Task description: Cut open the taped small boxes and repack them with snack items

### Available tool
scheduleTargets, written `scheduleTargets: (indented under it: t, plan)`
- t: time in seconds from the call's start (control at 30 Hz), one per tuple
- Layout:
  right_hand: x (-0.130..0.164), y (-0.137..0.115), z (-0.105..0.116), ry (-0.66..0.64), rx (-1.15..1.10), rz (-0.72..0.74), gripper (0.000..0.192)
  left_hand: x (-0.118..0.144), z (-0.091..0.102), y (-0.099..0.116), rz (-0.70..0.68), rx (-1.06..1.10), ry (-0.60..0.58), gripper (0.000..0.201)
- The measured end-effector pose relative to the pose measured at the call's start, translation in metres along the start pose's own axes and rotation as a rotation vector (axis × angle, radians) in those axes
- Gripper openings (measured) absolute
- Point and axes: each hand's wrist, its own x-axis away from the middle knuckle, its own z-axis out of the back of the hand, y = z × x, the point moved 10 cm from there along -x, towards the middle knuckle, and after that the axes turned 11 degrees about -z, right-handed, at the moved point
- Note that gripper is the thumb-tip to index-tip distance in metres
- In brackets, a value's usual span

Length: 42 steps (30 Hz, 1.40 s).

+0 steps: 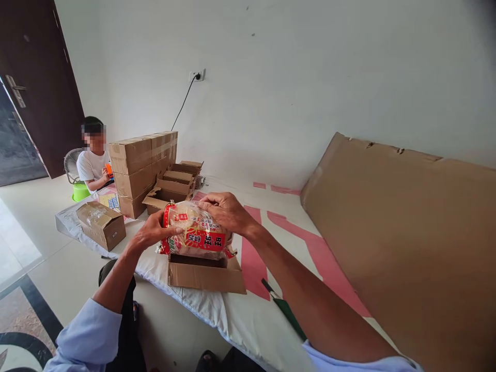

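Hands grip a snack bag (197, 232) above an open carton (205, 273) at the mattress's (248, 320) near edge: left hand (152, 232) clasping its end, right hand (227, 211) curled over the top.

Snack bag (196, 231) print too small to read, open box (205, 274) interior hidden

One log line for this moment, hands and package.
left hand: grips snack bag | right hand: on bag top | bag: above open carton
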Motion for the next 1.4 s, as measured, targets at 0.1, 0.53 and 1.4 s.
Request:
scheduleTargets:
  t: [0.1,0.53,1.4]
  plan:
    - [0.002,0.006,0.029,0.292,-0.015,0.068,0.028,0.004,0.008,-0.013,-0.024,0.136,0.222,0.065]
    - [0.034,0.097,-0.062,-0.021,-0.861,-0.346,0.08,0.021,0.013,-0.061,-0.016,0.434,0.491,0.066]
    - [0.039,0.127,-0.092,-0.082,-0.659,-0.314,0.07,0.022,0.034,-0.101,0.095,0.379,0.452,0.04]
